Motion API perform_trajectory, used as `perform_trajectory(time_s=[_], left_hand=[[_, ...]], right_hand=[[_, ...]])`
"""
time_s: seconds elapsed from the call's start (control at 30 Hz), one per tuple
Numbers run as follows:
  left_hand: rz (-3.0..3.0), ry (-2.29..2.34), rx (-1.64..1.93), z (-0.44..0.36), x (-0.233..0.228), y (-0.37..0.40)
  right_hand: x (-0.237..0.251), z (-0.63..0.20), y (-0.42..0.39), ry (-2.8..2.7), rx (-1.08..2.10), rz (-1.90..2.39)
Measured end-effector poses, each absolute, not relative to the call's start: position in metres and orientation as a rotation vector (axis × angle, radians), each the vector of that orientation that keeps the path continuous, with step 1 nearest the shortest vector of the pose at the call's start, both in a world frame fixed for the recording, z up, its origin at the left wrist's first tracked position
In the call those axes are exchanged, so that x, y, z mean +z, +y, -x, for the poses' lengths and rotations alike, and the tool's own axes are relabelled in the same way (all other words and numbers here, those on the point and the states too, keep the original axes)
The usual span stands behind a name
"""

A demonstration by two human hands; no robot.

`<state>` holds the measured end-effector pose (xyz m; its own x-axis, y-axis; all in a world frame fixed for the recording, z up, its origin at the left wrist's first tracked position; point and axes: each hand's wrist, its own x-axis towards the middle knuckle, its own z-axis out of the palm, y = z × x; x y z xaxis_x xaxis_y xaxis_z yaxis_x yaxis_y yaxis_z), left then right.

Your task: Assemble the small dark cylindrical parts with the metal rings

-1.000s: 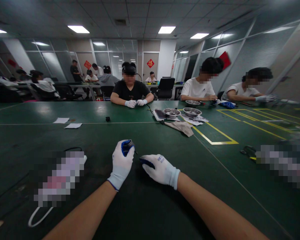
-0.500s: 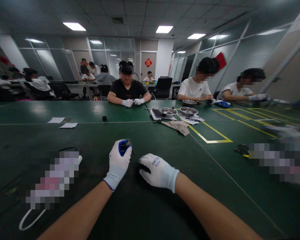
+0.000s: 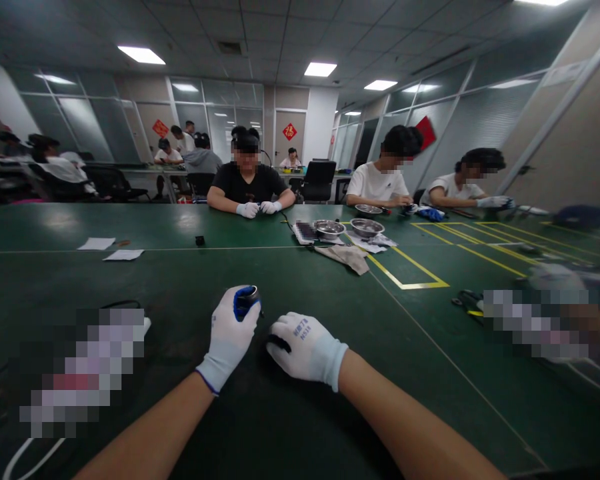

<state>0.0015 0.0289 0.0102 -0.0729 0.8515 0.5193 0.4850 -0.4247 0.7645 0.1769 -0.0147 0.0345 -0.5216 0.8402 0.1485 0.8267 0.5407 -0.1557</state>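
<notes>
— White gloves on both hands. The left hand point(image 3: 229, 337) closes its fingers around a small dark round part point(image 3: 249, 294), above the green table point(image 3: 180, 280).

— And the right hand point(image 3: 304, 345)?

— Curled on the table just beside; its grip I cannot tell. Two steel bowls point(image 3: 347, 229) and a cloth point(image 3: 347, 255) lie far behind.

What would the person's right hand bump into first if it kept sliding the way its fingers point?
Probably the left hand, which grips a small dark part; the right hand points left toward it, though depth is unclear.
</notes>
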Motion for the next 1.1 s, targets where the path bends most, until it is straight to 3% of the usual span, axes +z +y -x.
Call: perform_trajectory(time_s=[0.37, 1.1], left_hand=[[-2.092, 1.242, 1.441, -0.006, 0.009, 0.023], [-2.279, 1.139, 1.293, -0.005, 0.018, 0.013]], right_hand=[[0.008, -0.176, -0.005, -2.036, 0.115, 1.325], [0.005, -0.172, -0.001, -2.077, 0.125, 1.341]])
